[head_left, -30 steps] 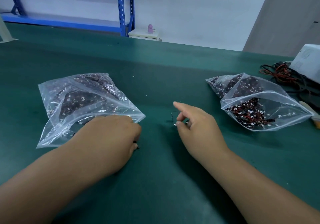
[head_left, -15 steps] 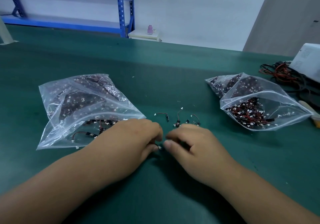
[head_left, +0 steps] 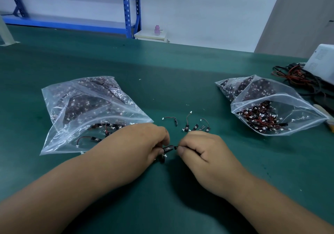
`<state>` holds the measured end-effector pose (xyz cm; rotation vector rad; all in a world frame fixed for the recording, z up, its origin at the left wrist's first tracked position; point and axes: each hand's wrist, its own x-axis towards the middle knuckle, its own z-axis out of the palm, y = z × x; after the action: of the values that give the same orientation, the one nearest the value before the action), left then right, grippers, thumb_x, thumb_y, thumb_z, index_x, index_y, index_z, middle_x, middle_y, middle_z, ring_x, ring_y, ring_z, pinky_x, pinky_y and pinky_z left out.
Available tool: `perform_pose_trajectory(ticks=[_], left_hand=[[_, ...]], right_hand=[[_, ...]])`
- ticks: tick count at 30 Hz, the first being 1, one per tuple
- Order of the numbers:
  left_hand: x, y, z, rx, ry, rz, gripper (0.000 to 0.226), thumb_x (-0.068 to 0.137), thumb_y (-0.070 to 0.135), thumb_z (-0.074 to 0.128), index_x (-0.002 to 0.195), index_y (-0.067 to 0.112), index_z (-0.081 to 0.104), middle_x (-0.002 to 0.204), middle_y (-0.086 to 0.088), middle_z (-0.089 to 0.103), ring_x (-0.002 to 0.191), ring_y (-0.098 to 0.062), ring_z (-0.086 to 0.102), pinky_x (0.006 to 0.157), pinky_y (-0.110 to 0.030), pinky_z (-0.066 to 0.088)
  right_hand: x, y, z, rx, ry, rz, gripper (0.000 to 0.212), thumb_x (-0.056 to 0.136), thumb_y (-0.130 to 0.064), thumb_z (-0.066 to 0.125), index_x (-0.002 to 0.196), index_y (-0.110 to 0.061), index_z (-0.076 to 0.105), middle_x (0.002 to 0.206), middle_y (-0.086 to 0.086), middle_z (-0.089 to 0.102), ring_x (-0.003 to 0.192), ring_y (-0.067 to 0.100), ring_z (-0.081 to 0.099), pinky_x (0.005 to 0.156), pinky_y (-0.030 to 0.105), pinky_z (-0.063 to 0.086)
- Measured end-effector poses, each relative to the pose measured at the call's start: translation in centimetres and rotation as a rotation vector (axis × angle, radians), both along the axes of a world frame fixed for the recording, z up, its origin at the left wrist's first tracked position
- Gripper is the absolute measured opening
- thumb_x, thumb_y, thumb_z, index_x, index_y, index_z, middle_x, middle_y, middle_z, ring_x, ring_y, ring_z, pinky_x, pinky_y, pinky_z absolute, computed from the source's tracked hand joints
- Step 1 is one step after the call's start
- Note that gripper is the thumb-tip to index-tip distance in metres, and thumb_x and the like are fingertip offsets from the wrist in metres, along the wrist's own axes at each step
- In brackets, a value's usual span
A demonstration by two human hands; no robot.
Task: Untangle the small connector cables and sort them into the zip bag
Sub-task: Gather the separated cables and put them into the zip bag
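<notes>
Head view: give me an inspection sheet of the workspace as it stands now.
Surface: green mat, covers the whole table.
Job's things: left zip bag holds cables, some lying near its mouth; right zip bag gapes open with a dense tangle inside; loose cables lie between the bags.
Clutter: small white scraps on the mat.
Grippers: left hand and right hand each pinch an end of the held cable.
Cables: red and black wires piled beside a white box.
Surroundings: blue shelving; pink bottle on a white cabinet.
</notes>
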<state>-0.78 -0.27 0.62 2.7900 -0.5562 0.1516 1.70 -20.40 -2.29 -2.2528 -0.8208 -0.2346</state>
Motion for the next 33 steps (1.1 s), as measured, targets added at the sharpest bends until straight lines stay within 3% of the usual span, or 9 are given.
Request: perform_pose_trajectory(ticks=[5, 7, 14, 21, 25, 29, 33], left_hand=[[0.1, 0.3, -0.4, 0.027, 0.002, 0.039, 0.012, 0.094, 0.039, 0.055, 0.105, 0.041, 0.051, 0.092, 0.020, 0.056, 0.088, -0.002, 0.051, 0.079, -0.023, 0.042], [0.3, 0.4, -0.6, 0.019, 0.001, 0.048, 0.015, 0.094, 0.039, 0.056, 0.108, 0.042, 0.050, 0.090, 0.023, 0.055, 0.087, -0.001, 0.049, 0.077, -0.021, 0.040], [-0.2, 0.7, -0.5, -0.007, -0.016, 0.014, 0.021, 0.090, 0.052, 0.055, 0.108, 0.042, 0.050, 0.095, 0.024, 0.051, 0.092, 0.002, 0.047, 0.081, -0.018, 0.038], [-0.4, 0.5, -0.8, 0.082, -0.009, -0.027, 0.039, 0.088, 0.066, 0.045, 0.118, 0.042, 0.053, 0.107, 0.022, 0.048, 0.107, -0.002, 0.043, 0.098, -0.026, 0.039], [-0.3, 0.0, -1.1, 0.064, -0.034, -0.002, 0.028, 0.091, 0.056, 0.049, 0.113, 0.040, 0.057, 0.106, 0.021, 0.048, 0.107, -0.004, 0.043, 0.100, -0.028, 0.038], [-0.4, -0.5, -1.3, -0.008, -0.034, -0.002, 0.011, 0.090, 0.045, 0.056, 0.099, 0.039, 0.056, 0.100, 0.020, 0.049, 0.100, -0.003, 0.042, 0.095, -0.026, 0.038], [-0.5, -0.7, -1.2, -0.030, -0.015, 0.000, 0.006, 0.090, 0.041, 0.056, 0.092, 0.037, 0.054, 0.094, 0.018, 0.052, 0.093, -0.001, 0.045, 0.090, -0.026, 0.041]], right_hand=[[0.6, -0.4, 0.0, 0.183, 0.066, -0.099, 0.020, 0.080, -0.018, 0.053, 0.062, -0.011, 0.058, 0.062, 0.000, 0.055, 0.068, 0.016, 0.055, 0.064, 0.034, 0.045], [0.9, -0.7, -0.1, 0.190, 0.066, -0.172, 0.021, 0.079, -0.019, 0.055, 0.061, -0.009, 0.058, 0.061, 0.002, 0.054, 0.067, 0.017, 0.054, 0.064, 0.038, 0.045], [1.2, -1.9, 0.5, -0.139, -0.102, -0.424, 0.034, 0.081, -0.045, 0.047, 0.076, -0.019, 0.068, 0.072, -0.005, 0.061, 0.074, 0.016, 0.058, 0.063, 0.034, 0.050], [1.0, -1.8, 0.9, -0.253, -0.137, -0.477, 0.029, 0.089, -0.034, 0.051, 0.069, -0.014, 0.056, 0.070, -0.001, 0.052, 0.071, 0.021, 0.054, 0.060, 0.035, 0.047], [1.5, -2.3, 1.3, -0.104, -0.013, -0.495, 0.024, 0.086, -0.020, 0.051, 0.064, -0.009, 0.054, 0.067, 0.001, 0.054, 0.072, 0.024, 0.054, 0.063, 0.041, 0.048], [1.8, -2.9, 1.9, -0.105, 0.029, -0.574, 0.023, 0.079, -0.020, 0.050, 0.057, -0.012, 0.053, 0.056, 0.000, 0.049, 0.059, 0.024, 0.048, 0.053, 0.034, 0.043], [1.8, -3.2, 2.4, -0.141, 0.036, -0.637, 0.013, 0.073, -0.026, 0.056, 0.064, -0.023, 0.065, 0.065, -0.009, 0.063, 0.064, 0.013, 0.059, 0.060, 0.033, 0.054]])
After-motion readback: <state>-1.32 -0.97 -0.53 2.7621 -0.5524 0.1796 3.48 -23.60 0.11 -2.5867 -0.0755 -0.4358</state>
